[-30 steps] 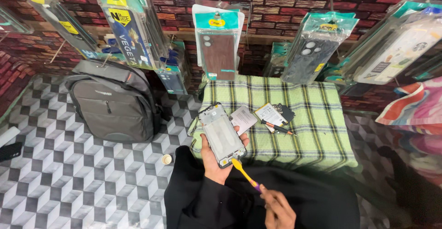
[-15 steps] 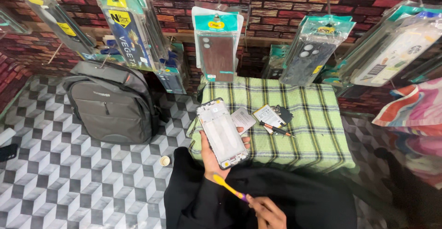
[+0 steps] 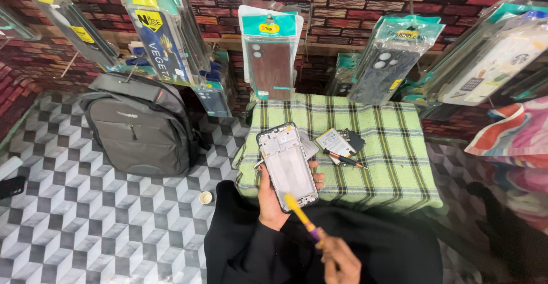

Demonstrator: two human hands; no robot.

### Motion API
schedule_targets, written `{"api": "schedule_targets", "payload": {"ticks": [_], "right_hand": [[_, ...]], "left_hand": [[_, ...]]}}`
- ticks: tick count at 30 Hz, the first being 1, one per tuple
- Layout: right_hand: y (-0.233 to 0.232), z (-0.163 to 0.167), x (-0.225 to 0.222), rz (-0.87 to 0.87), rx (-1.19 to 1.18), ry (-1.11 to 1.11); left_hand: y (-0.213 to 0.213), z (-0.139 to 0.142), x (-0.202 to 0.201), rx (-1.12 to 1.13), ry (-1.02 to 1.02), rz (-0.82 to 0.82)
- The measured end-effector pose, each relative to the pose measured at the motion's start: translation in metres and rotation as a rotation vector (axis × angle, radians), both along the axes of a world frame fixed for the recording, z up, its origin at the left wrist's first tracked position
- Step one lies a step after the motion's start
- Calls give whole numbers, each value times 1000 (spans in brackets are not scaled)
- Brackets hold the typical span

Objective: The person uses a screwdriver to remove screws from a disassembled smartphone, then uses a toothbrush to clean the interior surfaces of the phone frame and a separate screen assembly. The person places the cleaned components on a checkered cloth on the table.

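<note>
The left hand (image 3: pixel 273 195) has its grip clamped on an opened phone frame (image 3: pixel 286 166), held above the near edge of the green checked worktop (image 3: pixel 394 164). The right hand (image 3: pixel 339 258) grips a yellow tool (image 3: pixel 301 218), tip touching the frame's lower end; a grey backpack (image 3: pixel 140 125) stands on the floor.

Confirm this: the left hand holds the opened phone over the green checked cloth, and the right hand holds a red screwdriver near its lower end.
Not quite. In the head view the tool in the right hand is yellow with a purple collar, not red. The left hand does hold the opened phone over the green checked cloth.
</note>
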State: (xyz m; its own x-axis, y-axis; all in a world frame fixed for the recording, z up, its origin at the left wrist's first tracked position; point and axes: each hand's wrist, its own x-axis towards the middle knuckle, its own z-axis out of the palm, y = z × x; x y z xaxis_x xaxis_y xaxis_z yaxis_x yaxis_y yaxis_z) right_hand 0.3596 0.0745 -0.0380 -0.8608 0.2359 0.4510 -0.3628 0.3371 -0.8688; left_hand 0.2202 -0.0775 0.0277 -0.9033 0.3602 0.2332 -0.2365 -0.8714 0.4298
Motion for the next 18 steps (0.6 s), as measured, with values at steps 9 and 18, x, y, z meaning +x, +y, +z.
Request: {"api": "schedule_targets", "payload": {"ticks": [9, 18], "right_hand": [[-2, -2, 3, 10, 78, 50], [3, 0, 6, -103, 18, -79]], "left_hand": [[-2, 2, 1, -18, -3, -4], [0, 4, 4, -42, -5, -3]]}}
